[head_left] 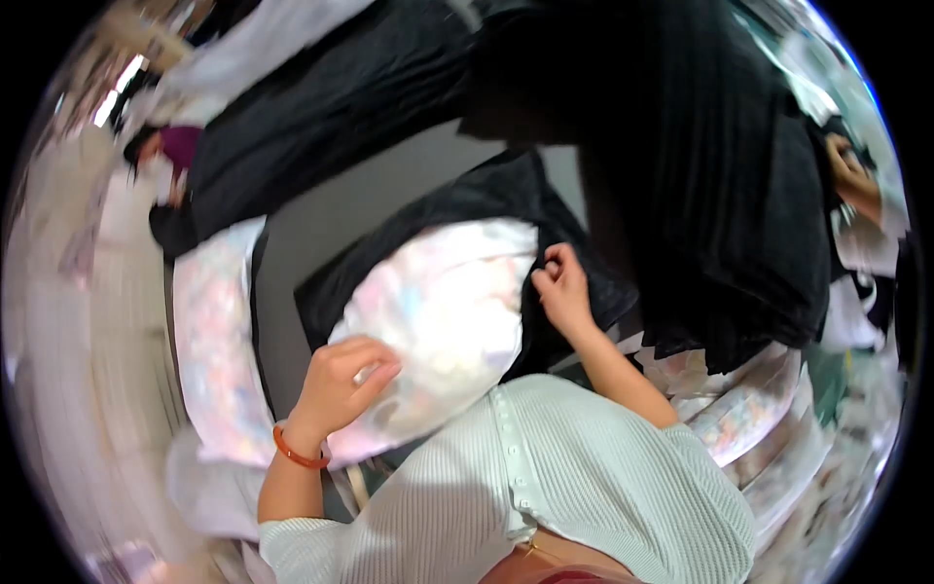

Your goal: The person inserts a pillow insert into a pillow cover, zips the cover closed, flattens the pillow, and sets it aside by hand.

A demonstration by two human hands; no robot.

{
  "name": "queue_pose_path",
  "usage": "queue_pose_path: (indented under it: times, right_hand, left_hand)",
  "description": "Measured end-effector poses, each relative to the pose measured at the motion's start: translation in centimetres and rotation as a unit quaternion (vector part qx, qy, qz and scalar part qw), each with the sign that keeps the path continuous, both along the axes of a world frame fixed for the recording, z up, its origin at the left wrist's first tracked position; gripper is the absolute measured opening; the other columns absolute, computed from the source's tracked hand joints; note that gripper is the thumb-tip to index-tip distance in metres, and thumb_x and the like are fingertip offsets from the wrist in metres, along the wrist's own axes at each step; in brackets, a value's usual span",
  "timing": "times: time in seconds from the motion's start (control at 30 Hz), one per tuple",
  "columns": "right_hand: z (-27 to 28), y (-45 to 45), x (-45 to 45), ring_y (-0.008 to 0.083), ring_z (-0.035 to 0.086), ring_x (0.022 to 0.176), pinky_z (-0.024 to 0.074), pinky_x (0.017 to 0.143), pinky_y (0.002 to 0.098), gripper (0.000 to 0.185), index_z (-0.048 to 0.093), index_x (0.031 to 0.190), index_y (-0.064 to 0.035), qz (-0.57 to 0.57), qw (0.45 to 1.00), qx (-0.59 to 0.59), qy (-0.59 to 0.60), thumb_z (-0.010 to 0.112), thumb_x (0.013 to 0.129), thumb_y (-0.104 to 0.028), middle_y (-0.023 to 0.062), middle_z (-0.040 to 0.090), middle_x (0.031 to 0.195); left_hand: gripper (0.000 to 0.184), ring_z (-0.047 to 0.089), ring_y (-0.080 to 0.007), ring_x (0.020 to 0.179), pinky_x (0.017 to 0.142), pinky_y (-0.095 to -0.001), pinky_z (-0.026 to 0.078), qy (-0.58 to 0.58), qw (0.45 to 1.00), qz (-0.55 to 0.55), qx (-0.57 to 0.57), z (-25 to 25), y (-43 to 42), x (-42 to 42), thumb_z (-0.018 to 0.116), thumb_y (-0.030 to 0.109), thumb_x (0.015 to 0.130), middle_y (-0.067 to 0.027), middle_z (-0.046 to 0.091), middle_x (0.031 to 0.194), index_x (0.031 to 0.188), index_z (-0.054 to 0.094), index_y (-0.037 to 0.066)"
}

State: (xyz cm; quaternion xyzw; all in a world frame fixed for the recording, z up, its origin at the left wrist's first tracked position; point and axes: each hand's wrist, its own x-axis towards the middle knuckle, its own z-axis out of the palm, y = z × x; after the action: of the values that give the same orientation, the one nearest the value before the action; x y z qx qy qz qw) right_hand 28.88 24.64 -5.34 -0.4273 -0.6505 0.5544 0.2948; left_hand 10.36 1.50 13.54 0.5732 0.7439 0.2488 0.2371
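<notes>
A plump white pillow [448, 302] with pale pastel patches, likely filling seen through thin cloth, lies in front of me. Its upper end rests on and partly inside a black fabric cover [428, 207], which spreads behind and beside it. My left hand [350, 380], with an orange bracelet at the wrist, is at the pillow's left edge. Its fingers are curled in against the pillow, the thumb lying along its surface. On the other side, my right hand [562, 287] pinches the black cover beside the pillow's upper right corner. The fingertips are partly hidden by the cloth.
A grey table [331, 195] lies beneath. Tall stacks of black fabric [720, 195] stand at right, with a long black pile [331, 107] behind. Another pastel pillow [219, 350] is at left, more [749, 414] at lower right. A person in purple [180, 146] and another's arm [856, 185] appear at the edges.
</notes>
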Motion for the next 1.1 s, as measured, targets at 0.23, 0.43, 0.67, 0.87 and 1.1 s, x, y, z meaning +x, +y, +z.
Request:
queue_pose_path:
  times: [0.23,0.43,0.67,0.87,1.1]
  right_hand:
    - [2.6,1.9,0.5,0.0155,0.058,0.056,0.0509,0.051,0.0307,0.028,0.051,0.106,0.0029,0.169,0.982,0.043,-0.067,0.056,0.079,-0.003,0.0080,0.057,0.068]
    - [4.7,0.2,0.6,0.0108,0.055,0.067,0.0500,0.058,0.0247,0.035,0.044,0.118,0.0001,0.200,0.966,0.132,-0.093,0.062,0.088,-0.004,0.0044,0.054,0.079]
    - [7.4,-6.9,0.3,0.0286,0.059,0.074,0.0478,0.060,0.0358,0.027,0.066,0.088,-0.0050,0.298,0.844,0.440,0.068,0.069,0.065,0.008,0.0105,0.060,0.083]
    - [11.9,-7.2,-8.0,0.0271,0.050,0.108,0.0399,0.090,0.0429,0.070,0.055,0.127,-0.0161,0.335,0.747,0.573,-0.044,0.082,0.062,-0.013,0.0041,0.054,0.117]
    - [15.1,-6.7,-12.3,0.0270,0.061,0.093,0.0497,0.075,0.0371,0.042,0.056,0.094,-0.0107,0.369,0.710,0.566,-0.201,0.083,0.064,-0.021,0.0041,0.062,0.096]
  left_hand:
    - [0.032,0.065,-0.0181,0.071,0.062,-0.0296,0.052,-0.309,0.862,0.310,-0.254,-16.9,-14.2,8.0,0.048,0.019,0.095,-0.0109,0.068,0.081,0.090,0.066,-0.007]
    - [0.022,0.064,-0.0154,0.075,0.067,-0.0291,0.050,-0.410,0.796,0.430,0.114,-20.7,-11.9,8.9,0.053,0.011,0.095,-0.0052,0.069,0.082,0.095,0.066,-0.007]
    - [0.020,0.065,-0.0114,0.080,0.076,-0.0244,0.048,-0.267,0.874,0.323,0.245,-12.9,-7.8,1.8,0.060,0.012,0.093,-0.0083,0.073,0.085,0.092,0.072,-0.004]
    - [0.015,0.067,-0.0278,0.071,0.063,-0.0344,0.052,-0.023,0.941,0.236,0.239,-13.5,-5.3,1.9,0.068,0.015,0.086,-0.0131,0.069,0.082,0.094,0.070,0.003]
    - [0.031,0.065,-0.0338,0.089,0.077,-0.0423,0.053,0.100,0.936,0.202,0.271,-18.1,-0.6,1.7,0.060,0.009,0.088,-0.0163,0.067,0.099,0.118,0.063,0.007]
